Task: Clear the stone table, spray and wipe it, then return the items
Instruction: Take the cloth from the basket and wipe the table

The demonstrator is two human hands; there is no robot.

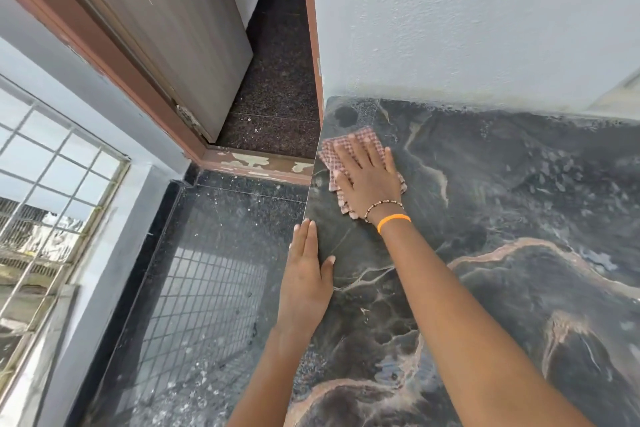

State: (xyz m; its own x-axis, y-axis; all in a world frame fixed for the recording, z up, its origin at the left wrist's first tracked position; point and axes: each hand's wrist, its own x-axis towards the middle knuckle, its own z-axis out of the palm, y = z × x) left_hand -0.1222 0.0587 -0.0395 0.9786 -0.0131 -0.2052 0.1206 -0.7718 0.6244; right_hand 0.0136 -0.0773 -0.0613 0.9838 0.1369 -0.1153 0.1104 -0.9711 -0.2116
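Observation:
The dark stone table (502, 218), veined in tan, fills the right half of the view and looks wet and glossy. My right hand (367, 177) lies flat with straight fingers on a pink checked cloth (332, 156), pressing it onto the table's far left corner. My left hand (304, 274) rests along the table's left edge, fingers straight down the side and thumb on top. No items stand on the visible part of the table.
A white wall (467, 28) runs behind the table. To the left, a dark speckled floor (207, 270) lies below, with a brown door frame (263, 163), an open grey door (166, 28) and a barred window (52, 184).

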